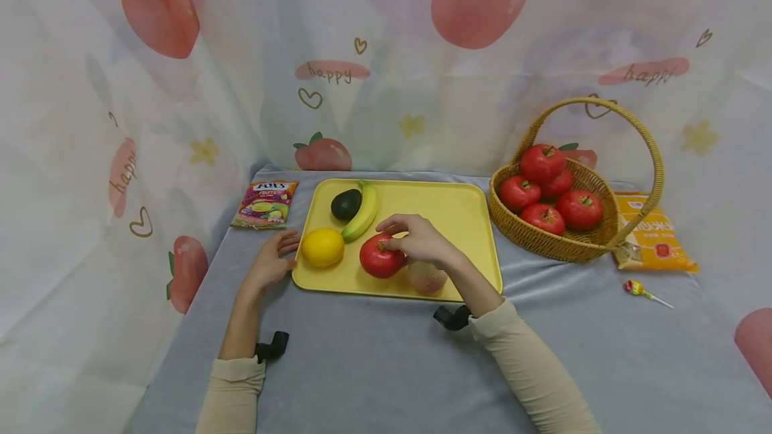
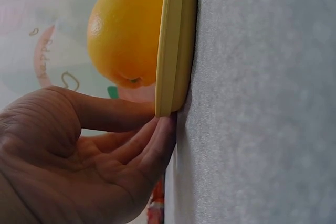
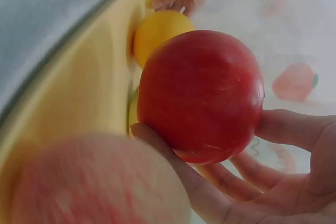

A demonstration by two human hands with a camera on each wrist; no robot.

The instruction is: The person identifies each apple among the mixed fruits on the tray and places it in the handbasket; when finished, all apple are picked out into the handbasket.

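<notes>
My right hand holds a red apple between thumb and fingers, over the front middle of a yellow tray. Just beside it on the tray is a pale pinkish peach, partly covered by the hand and wrist in the head view. At the tray's left front corner, my left hand pinches the rim, thumb on top and fingers at the underside. Close to that hand lies an orange. Behind it on the tray are a banana and a dark avocado.
A wicker basket with a tall handle stands right of the tray, holding several red apples. An orange snack bag and a lollipop lie to its right. A candy bag lies behind my left hand.
</notes>
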